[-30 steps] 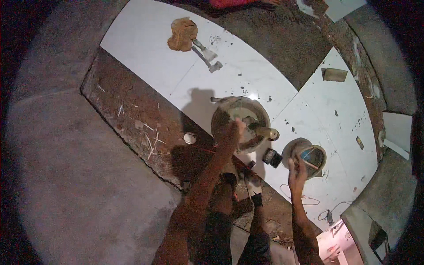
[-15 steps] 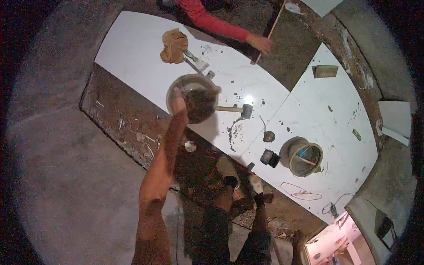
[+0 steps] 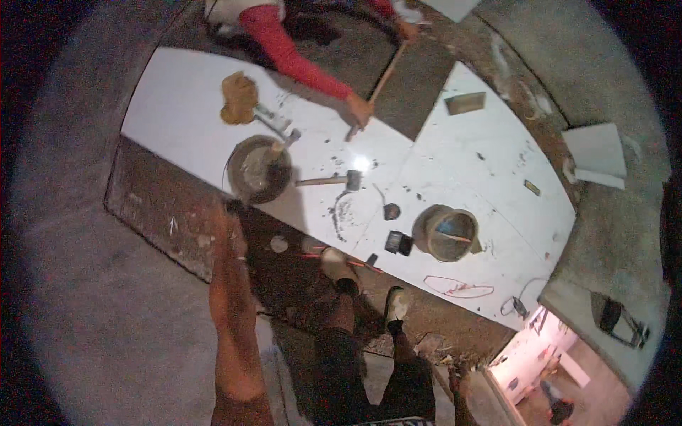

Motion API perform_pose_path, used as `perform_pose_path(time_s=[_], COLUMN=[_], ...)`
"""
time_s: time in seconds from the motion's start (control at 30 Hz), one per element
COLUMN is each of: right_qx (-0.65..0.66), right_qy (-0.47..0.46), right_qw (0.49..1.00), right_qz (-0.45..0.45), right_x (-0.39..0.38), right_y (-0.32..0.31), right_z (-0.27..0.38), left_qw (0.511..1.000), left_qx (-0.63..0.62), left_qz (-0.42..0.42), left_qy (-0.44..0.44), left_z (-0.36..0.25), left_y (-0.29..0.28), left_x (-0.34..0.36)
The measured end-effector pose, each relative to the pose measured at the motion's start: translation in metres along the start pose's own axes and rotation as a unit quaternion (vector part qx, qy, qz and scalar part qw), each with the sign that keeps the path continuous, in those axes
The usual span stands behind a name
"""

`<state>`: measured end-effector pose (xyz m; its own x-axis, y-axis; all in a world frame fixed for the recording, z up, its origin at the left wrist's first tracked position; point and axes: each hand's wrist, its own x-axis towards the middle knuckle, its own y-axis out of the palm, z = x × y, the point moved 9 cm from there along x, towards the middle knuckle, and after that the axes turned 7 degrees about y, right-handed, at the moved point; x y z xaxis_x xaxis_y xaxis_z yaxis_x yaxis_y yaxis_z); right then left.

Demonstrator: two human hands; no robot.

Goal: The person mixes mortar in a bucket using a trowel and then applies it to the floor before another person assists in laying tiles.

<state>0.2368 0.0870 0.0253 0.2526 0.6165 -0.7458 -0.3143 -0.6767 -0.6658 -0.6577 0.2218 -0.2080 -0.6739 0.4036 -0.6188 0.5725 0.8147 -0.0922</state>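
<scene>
A round grey bucket point(image 3: 259, 169) with a dark, wet-looking rim stands on the large white tiles point(image 3: 177, 106), near their left front edge. Just below its rim is my left hand point(image 3: 226, 213), blurred and dim; its fingers cannot be made out. My left forearm rises from the lower edge. Low in the picture, right of my legs, my right hand point(image 3: 462, 376) hangs in shadow with its fingers indistinct. A mallet point(image 3: 330, 180) lies right of the bucket. Behind the bucket lie a putty knife point(image 3: 268, 115), a hammer point(image 3: 290, 135) and a crumpled brown bag point(image 3: 239, 98).
A co-worker's red sleeve point(image 3: 298, 60) reaches over the far edge, hands on a wooden stick point(image 3: 387, 74). A second bucket point(image 3: 447, 233), a black box point(image 3: 398, 243), a notched trowel point(image 3: 465, 103) and red cord point(image 3: 458, 287) lie on the tiles. Bare soil point(image 3: 160, 177) borders them.
The bucket has gone down onto the tiles, and my left hand has drawn back from its rim. The whole view has shifted. The co-worker's arm and stick have moved closer.
</scene>
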Motion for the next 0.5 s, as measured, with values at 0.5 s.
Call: perform_pose_path(time_s=[0.5], right_qx=[0.25], right_qy=[-0.024], right_qw=[0.968], right_qz=[-0.031], right_x=[-0.08], right_y=[-0.101], right_z=[-0.018], left_qw=[0.901], left_qx=[0.202], left_qz=[0.345], left_qy=[-0.171], left_z=[0.061], left_y=[0.182], left_x=[-0.482])
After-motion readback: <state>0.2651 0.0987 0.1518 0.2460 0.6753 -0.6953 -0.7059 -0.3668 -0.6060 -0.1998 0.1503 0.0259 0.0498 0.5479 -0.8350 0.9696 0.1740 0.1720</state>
